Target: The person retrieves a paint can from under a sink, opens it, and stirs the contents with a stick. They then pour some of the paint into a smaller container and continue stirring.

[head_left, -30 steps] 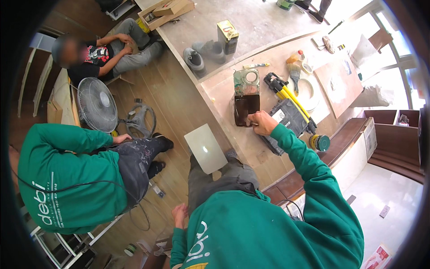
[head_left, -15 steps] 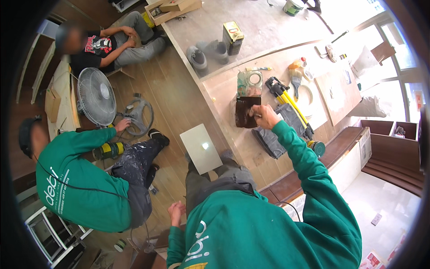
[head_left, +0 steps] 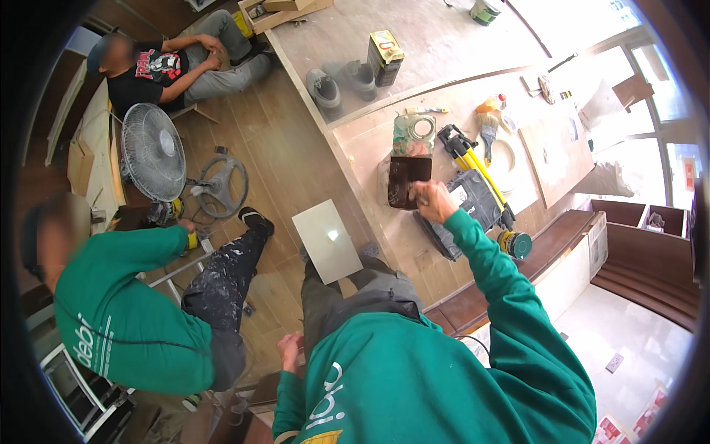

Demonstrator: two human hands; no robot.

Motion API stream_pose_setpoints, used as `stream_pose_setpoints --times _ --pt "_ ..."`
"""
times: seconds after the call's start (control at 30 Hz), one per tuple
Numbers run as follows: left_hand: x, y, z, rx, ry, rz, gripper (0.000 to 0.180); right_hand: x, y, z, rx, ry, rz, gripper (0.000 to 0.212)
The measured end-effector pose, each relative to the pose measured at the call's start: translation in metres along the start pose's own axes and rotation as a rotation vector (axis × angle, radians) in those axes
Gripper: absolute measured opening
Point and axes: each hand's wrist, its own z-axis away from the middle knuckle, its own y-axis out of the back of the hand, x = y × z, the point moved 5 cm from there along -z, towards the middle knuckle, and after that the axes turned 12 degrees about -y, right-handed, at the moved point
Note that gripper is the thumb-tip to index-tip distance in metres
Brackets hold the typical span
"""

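Note:
My right hand [head_left: 435, 201] is closed over the near right corner of a square tub [head_left: 405, 172] with a dark brown inside. What its fingers pinch is too small to tell. Low on my left side, my left hand [head_left: 290, 351] has its fingers curled beside a brown board edge; anything in them is hidden. A pale, shiny rectangular panel [head_left: 329, 243] is in front of my legs. Beyond the tub stands a clear, stained container [head_left: 414, 135] with a round opening. Right of the tub lies a dark grey case [head_left: 462, 203], with a black and yellow folded stand [head_left: 473, 166] against it.
A paintbrush [head_left: 488, 137], a tape roll [head_left: 502, 157] and a green-lidded can [head_left: 515, 245] are to the right. Shoes [head_left: 324, 90] and a rectangular tin [head_left: 386, 58] stand farther back. Left are a fan [head_left: 154, 152], a co-worker in green [head_left: 133, 311] and a seated person [head_left: 174, 70].
My right hand has shifted slightly down and right at the tub. The co-worker in green has leaned back left, drawing a hand away from the fan base and toward a can.

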Motion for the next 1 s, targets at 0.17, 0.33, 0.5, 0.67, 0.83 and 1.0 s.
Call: stream_pose_setpoints --times 0.17,0.33,0.5,0.67,0.83,1.0 --pt "0.012 -0.003 0.006 0.000 0.003 0.037 0.038 -0.008 0.014 -0.010 -0.184 -0.183 -0.004 0.024" --pt "0.006 0.003 0.009 0.015 -0.012 0.070 0.036 -0.006 0.006 -0.013 -0.009 -0.107 0.100 0.021" --pt "-0.005 0.002 0.013 0.050 0.021 0.055 0.035 -0.007 0.003 -0.001 -0.129 -0.106 0.057 0.021" --pt "-0.013 -0.001 0.014 0.015 0.045 -0.094 0.035 -0.007 0.022 -0.028 0.003 -0.180 0.094 0.026" --pt "0.009 -0.008 0.018 0.032 0.002 0.073 0.034 0.001 0.002 0.012 -0.076 -0.101 0.046 0.018" --pt "0.007 -0.021 0.027 0.006 -0.001 0.063 0.031 -0.013 0.024 -0.036 -0.014 -0.091 -0.019 0.020"
